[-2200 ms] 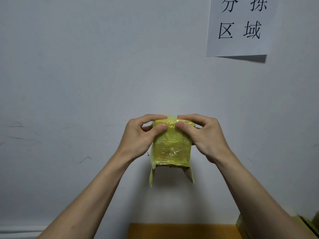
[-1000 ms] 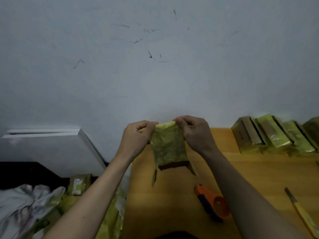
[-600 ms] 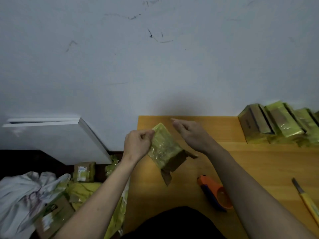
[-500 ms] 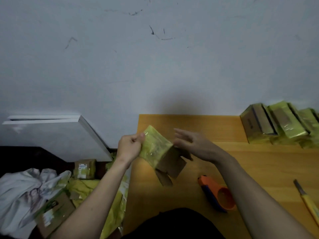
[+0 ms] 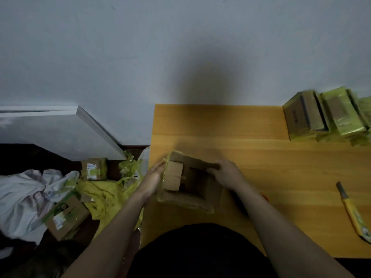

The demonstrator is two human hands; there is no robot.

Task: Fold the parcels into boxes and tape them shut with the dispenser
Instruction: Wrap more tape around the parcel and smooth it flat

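Holding open box [image 5: 190, 183], both hands [image 5: 152, 180]

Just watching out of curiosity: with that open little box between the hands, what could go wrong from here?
The box stands open near the table's left edge; a push from the left hand or a slipped grip of the right hand could tip it onto the floor clutter. The knife lies unguarded by the right forearm. The tape dispenser is nearly hidden beneath that arm, so reaching for it may be awkward.
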